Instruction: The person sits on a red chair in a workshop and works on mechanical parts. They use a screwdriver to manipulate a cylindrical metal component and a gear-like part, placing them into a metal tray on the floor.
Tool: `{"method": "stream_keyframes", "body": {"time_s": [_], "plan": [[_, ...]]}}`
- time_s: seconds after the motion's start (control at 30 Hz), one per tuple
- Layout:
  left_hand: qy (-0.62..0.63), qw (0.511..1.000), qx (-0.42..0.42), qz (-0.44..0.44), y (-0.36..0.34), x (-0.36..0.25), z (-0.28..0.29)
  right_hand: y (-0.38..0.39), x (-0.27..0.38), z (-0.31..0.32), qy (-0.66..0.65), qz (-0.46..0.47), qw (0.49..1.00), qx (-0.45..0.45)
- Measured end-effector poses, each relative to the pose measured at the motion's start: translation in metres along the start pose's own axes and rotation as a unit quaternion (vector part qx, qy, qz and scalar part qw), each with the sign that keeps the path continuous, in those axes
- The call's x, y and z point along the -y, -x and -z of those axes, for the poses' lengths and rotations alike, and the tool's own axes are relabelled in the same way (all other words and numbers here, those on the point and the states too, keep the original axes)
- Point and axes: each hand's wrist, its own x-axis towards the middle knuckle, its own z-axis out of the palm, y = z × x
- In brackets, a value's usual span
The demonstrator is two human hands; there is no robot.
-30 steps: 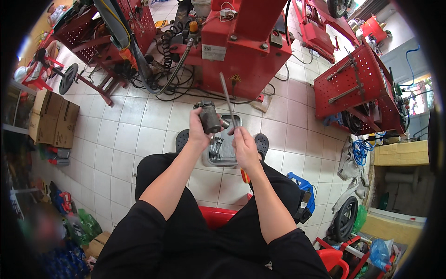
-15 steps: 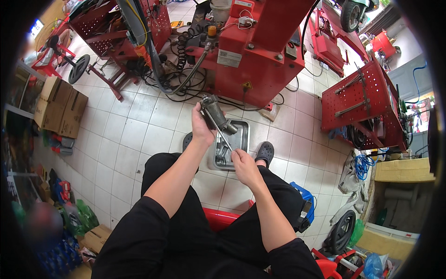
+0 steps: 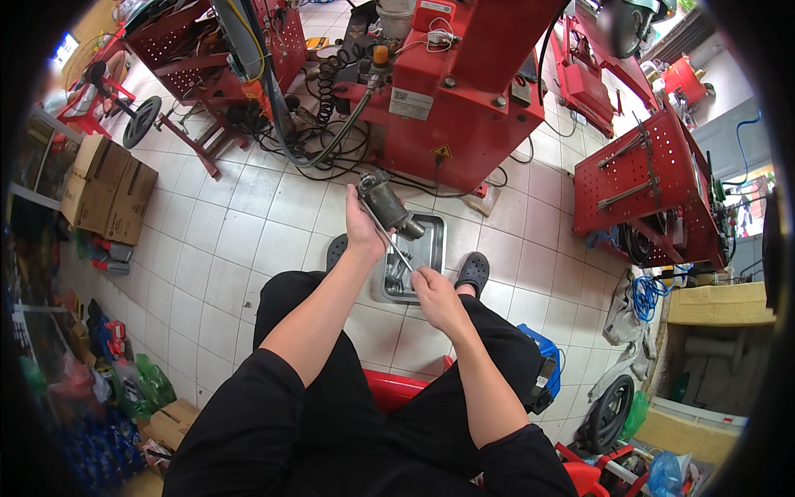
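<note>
My left hand point(image 3: 362, 230) is closed around a grey metal cylindrical part that looks like a starter motor point(image 3: 386, 207), tilted above the tray. In my right hand point(image 3: 436, 296) the fingers pinch the lower end of a slim silver wrench-like tool point(image 3: 399, 255). The tool slants up to the left, along the motor's near side beside my left hand; its far end is hard to make out. Beneath them on the floor lies a shallow metal tray point(image 3: 439, 248) with several small metal pieces or tools in it, partly hidden by the motor and my hands.
A big red machine point(image 3: 464, 124) stands ahead, with cables and hoses point(image 3: 323, 170) on the tiled floor. To the right is a red perforated cart point(image 3: 613, 199); to the left, cardboard boxes point(image 3: 108, 190). A blue case point(image 3: 542, 364) sits beside my right leg.
The tool's upper end has shifted slightly down and toward my left hand, off the motor's face. The motor is turned a little; my right hand has barely moved.
</note>
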Motion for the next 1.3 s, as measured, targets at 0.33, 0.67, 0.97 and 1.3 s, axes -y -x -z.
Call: {"method": "stream_keyframes", "body": {"time_s": [0.33,0.67,0.97,1.3], "plan": [[0.018,0.999,-0.030,0.006,0.002,0.001,-0.004,0.000,0.001,0.000,0.003,-0.004,1.000,0.008],[0.010,0.999,-0.034,0.012,0.003,0.001,-0.005,-0.001,-0.001,0.001,0.002,-0.012,1.000,0.006],[0.041,0.996,-0.060,0.046,0.006,0.002,-0.010,-0.002,-0.004,0.001,0.000,-0.016,1.000,0.008],[0.044,0.996,-0.050,0.057,0.007,0.001,-0.009,-0.003,-0.005,0.001,0.002,-0.001,1.000,0.007]]}}
